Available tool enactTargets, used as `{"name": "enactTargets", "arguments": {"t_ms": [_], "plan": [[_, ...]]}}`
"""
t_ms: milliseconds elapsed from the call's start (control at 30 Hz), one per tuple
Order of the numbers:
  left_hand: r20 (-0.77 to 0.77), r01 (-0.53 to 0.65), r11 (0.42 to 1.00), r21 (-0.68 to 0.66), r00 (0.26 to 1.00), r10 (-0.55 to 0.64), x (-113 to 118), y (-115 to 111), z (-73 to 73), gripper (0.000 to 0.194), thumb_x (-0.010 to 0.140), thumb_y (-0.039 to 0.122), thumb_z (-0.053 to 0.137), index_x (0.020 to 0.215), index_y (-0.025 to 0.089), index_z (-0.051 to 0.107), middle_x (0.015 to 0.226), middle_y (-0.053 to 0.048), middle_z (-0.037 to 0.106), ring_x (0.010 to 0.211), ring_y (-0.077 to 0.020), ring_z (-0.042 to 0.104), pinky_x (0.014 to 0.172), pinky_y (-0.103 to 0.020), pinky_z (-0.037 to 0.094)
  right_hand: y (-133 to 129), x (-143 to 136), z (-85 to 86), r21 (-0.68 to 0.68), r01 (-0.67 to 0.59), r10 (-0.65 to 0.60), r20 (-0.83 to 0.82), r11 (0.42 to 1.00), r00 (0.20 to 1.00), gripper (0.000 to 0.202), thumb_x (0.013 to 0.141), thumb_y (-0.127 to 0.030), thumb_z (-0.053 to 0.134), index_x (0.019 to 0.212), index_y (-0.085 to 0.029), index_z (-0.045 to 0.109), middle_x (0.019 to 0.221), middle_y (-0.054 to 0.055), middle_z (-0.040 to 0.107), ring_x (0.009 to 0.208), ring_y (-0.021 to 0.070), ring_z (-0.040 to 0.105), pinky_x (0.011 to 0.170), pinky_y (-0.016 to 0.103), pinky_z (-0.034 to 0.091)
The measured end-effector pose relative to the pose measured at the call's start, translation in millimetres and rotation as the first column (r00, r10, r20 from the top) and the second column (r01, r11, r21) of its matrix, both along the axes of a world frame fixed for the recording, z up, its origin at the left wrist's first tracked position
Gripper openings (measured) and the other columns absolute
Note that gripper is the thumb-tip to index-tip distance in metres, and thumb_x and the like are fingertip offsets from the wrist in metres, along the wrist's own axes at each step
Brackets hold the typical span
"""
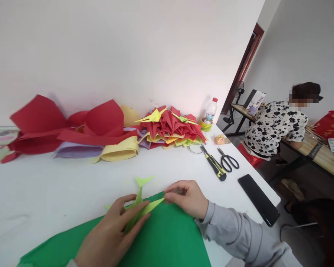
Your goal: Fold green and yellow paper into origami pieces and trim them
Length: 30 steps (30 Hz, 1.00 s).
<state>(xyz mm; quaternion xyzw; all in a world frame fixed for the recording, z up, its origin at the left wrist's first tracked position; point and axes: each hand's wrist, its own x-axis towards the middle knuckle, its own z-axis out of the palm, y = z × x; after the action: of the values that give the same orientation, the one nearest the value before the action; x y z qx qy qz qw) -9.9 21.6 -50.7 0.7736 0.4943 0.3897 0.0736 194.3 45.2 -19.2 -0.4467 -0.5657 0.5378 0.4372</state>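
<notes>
A light green origami figure (152,206) with pointed ends is between my hands, above a large dark green sheet of paper (169,233). My left hand (108,230) grips its folded body, fingers hiding part of it. One narrow arm with a forked tip sticks up beyond the fingers. At the right-hand point of the figure, my right hand (187,198) pinches the tip between thumb and forefinger. The green sheet lies at the front of the white table (72,185), below both hands.
Against the wall lie rolled red, purple and yellow papers (100,126) and a pile of folded paper pieces (169,128). To the right are a bottle (210,111), a box cutter (213,163), scissors (228,160) and a phone (258,199). A person (275,129) sits at another table.
</notes>
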Motion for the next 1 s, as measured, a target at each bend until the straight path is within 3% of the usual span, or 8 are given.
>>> {"name": "enactTargets", "arguments": {"t_ms": [100, 267, 367, 467, 633, 800, 900, 1000], "plan": [[-0.054, 0.015, 0.981, 0.192, 0.999, -0.005, -3, 0, 12.2, 0.03, 0.088, 0.04, 0.051, 0.097, 0.019, 0.071, 0.106, -0.011, 0.058, 0.059, -0.0124, 0.059, 0.052, -0.025, 0.05, 5, 24, 4.1, 0.252, 0.308, -0.367, 0.239, 0.918, 0.899, 0.03, 0.08, -0.046, 0.057, 0.082, -0.019, 0.067, 0.072, 0.002, 0.071, 0.066, 0.0165, 0.067, 0.066, 0.029, 0.054], [-0.015, -0.031, 0.944, 0.328, 0.999, 0.038, -5, -4, 35.1, 0.023, 0.09, 0.026, 0.051, 0.103, 0.014, 0.067, 0.107, -0.014, 0.053, 0.054, -0.0088, 0.052, 0.047, -0.025, 0.046, 37, 121, 18.5, 0.375, 0.552, -0.666, 0.373, 0.745, 0.646, 0.027, 0.086, -0.03, 0.053, 0.104, -0.013, 0.062, 0.112, 0.014, 0.063, 0.104, 0.0238, 0.059, 0.094, 0.04, 0.045], [0.03, -0.04, 0.93, 0.365, 0.999, 0.03, -4, -7, 42.7, 0.022, 0.09, 0.024, 0.052, 0.102, 0.014, 0.068, 0.106, -0.014, 0.054, 0.053, -0.0087, 0.051, 0.046, -0.025, 0.044, 54, 176, 21.6, 0.351, 0.606, -0.689, 0.504, 0.714, 0.521, 0.023, 0.087, -0.027, 0.058, 0.105, -0.014, 0.061, 0.117, 0.014, 0.059, 0.109, 0.0248, 0.055, 0.095, 0.043, 0.044], [0.098, -0.038, 0.942, 0.333, 0.995, 0.006, -4, -8, 45.4, 0.022, 0.089, 0.027, 0.055, 0.101, 0.015, 0.069, 0.106, -0.013, 0.055, 0.051, -0.0084, 0.05, 0.046, -0.027, 0.045, 56, 201, 16.1, 0.294, 0.582, -0.616, 0.614, 0.759, 0.493, 0.027, 0.092, -0.032, 0.056, 0.114, -0.017, 0.058, 0.119, 0.009, 0.057, 0.102, 0.0208, 0.058, 0.087, 0.04, 0.05], [0.229, -0.024, 0.981, 0.19, 0.973, -0.02, -8, -10, 47.5, 0.027, 0.086, 0.038, 0.058, 0.098, 0.018, 0.07, 0.105, -0.011, 0.056, 0.045, -0.0053, 0.046, 0.047, -0.027, 0.049, 59, 204, 14.2, 0.171, 0.582, -0.522, 0.682, 0.795, 0.513, 0.029, 0.091, -0.032, 0.056, 0.116, -0.016, 0.056, 0.119, 0.009, 0.057, 0.101, 0.021, 0.059, 0.085, 0.041, 0.051], [0.191, -0.01, 0.966, 0.258, 0.981, -0.041, -15, -9, 53.0, 0.024, 0.086, 0.036, 0.057, 0.098, 0.02, 0.07, 0.102, -0.01, 0.059, 0.049, -0.0072, 0.048, 0.052, -0.027, 0.051, 55, 194, 41.1, 0.031, 0.626, -0.513, 0.605, 0.779, 0.609, 0.023, 0.089, -0.032, 0.06, 0.101, -0.012, 0.061, 0.098, 0.007, 0.063, 0.083, 0.0163, 0.062, 0.072, 0.033, 0.053], [0.136, 0.011, 0.944, 0.331, 0.989, -0.06, -19, -9, 57.7, 0.021, 0.087, 0.03, 0.056, 0.099, 0.02, 0.07, 0.093, -0.007, 0.061, 0.056, -0.0098, 0.053, 0.056, -0.027, 0.052, 23, 166, 54.4, -0.026, 0.588, -0.515, 0.454, 0.808, 0.727, 0.026, 0.081, -0.036, 0.064, 0.082, -0.01, 0.064, 0.078, 0.009, 0.065, 0.067, 0.0164, 0.06, 0.059, 0.027, 0.049], [0.101, 0.062, 0.932, 0.357, 0.989, -0.105, -22, -10, 60.0, 0.021, 0.088, 0.027, 0.054, 0.1, 0.02, 0.069, 0.095, -0.007, 0.062, 0.056, -0.0092, 0.053, 0.058, -0.027, 0.052, -31, 120, 53.3, -0.127, 0.421, -0.386, 0.233, 0.898, 0.893, 0.036, 0.073, -0.048, 0.067, 0.082, -0.013, 0.067, 0.08, 0.008, 0.067, 0.064, 0.015, 0.06, 0.059, 0.027, 0.049]]}}
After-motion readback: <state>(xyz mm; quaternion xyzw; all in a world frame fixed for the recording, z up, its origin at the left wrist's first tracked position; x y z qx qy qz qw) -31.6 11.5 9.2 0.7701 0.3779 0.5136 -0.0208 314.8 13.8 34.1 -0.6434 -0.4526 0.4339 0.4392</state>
